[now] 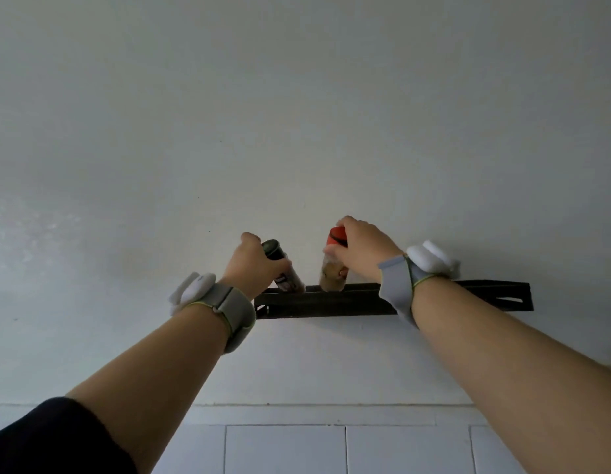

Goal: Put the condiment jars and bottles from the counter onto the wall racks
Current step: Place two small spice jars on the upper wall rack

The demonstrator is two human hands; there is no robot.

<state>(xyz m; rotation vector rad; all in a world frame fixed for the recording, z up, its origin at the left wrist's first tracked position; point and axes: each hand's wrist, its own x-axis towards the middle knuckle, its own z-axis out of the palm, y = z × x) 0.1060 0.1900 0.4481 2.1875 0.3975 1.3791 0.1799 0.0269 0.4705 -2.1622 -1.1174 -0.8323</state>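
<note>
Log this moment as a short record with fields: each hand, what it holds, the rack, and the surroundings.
left hand: closed on the dark-capped bottle, which tilts with its cap leaning left and its base at the rack's left end
right hand: grip from above on the red-capped jar, roughly upright, base at the rack
rack: dark, wall-mounted, seen from below; the part to the right of the jar looks unoccupied
wrists: grey bands with white devices on both
wall: plain white above, white tiles below

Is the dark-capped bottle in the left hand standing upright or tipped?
Tipped. The dark-capped bottle leans, cap toward the upper left, base at the black rack.
</note>
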